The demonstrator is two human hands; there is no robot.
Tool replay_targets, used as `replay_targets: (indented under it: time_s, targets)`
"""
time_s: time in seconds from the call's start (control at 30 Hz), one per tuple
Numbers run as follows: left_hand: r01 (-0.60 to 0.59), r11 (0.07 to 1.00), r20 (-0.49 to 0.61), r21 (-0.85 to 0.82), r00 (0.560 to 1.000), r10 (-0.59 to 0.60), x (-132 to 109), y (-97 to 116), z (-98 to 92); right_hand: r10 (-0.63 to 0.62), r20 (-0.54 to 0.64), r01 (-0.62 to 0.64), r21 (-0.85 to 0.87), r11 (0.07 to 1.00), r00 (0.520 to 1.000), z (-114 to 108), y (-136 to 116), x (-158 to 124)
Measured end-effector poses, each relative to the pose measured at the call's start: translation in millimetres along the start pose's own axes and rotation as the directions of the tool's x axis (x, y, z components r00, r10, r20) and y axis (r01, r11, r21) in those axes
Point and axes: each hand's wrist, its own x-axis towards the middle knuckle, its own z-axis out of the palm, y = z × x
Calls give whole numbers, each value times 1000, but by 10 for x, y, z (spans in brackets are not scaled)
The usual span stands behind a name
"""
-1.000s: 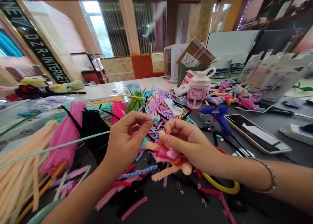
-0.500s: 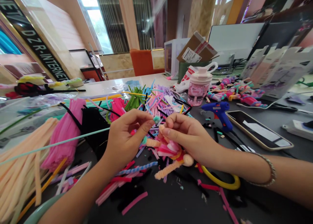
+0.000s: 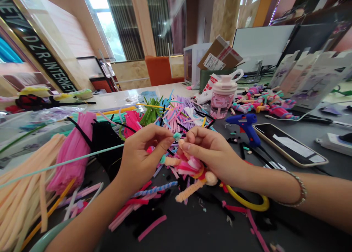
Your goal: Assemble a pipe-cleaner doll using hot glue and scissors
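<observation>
Between my hands is a small pipe cleaner doll with peach limbs, a pink and white body and a round peach head. My right hand is closed on it, thumb and forefinger pinching one peach limb. My left hand pinches a mint-green pipe cleaner, whose curled end shows at the fingertips, close to the limb's tip. A long mint-green length runs out leftward from behind the left hand. One other limb of the doll ends in a mint-green band.
Bundles of peach, pink and black pipe cleaners lie left. A blue glue gun, a phone and a pink cup stand or lie right. Yellow-handled scissors lie near my right wrist, among scattered offcuts.
Both hands keep nearly the same pinch. The curled mint-green end has shifted very slightly to the right and down, near the limb tip. The camera view has shifted a little.
</observation>
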Motion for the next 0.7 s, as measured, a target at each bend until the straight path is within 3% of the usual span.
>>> replay_targets:
  time_s: [0.53,0.7]
  targets:
    - [-125,982,34,139,992,122,38,37,-59,-1,-1,1,33,999,1000,-1,11,14]
    - [-79,991,18,112,997,78,55,64,-74,4,-3,-4,18,1000,1000,1,10,16]
